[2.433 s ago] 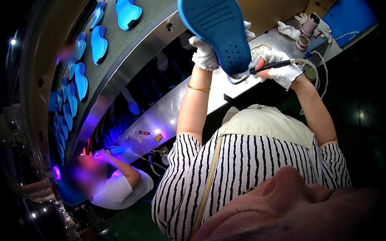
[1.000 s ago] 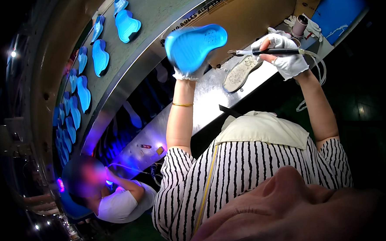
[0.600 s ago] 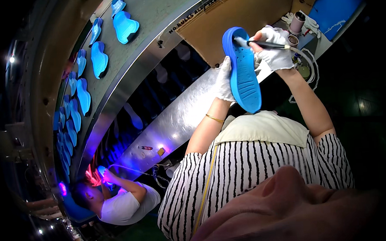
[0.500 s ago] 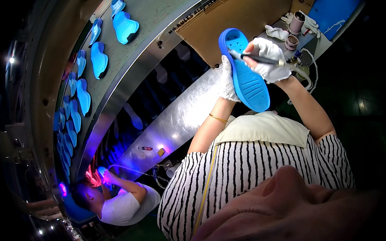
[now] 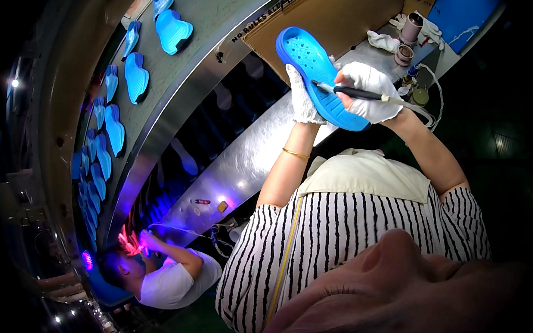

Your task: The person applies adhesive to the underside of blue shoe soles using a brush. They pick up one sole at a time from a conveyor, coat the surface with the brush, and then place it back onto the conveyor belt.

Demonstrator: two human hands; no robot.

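In a white knitted glove, my left hand [image 5: 303, 98] grips a blue shoe sole [image 5: 306, 53] by its left edge. The sole is held tilted in the air, its inner face with small holes and ridges turned up. My right hand [image 5: 368, 92], in a white glove with bare fingertips, closes around a dark-handled brush [image 5: 359, 93] with a pale tube at its rear. The brush tip meets or hovers just over the middle of the sole's inner face; I cannot tell which.
On the left a conveyor belt [image 5: 171, 81] carries several blue soles [image 5: 136, 77]. Behind my hands are a cardboard sheet [image 5: 325, 18], pinkish cups [image 5: 412, 29] and white gloves [image 5: 384, 41]. A metal shelf [image 5: 242, 162] runs toward a co-worker [image 5: 173, 283] at lower left.
The sole has moved up and left in my left hand and is turned more slanted. The brush tip has shifted from near the sole's far end to its middle. Belt soles have moved slightly.
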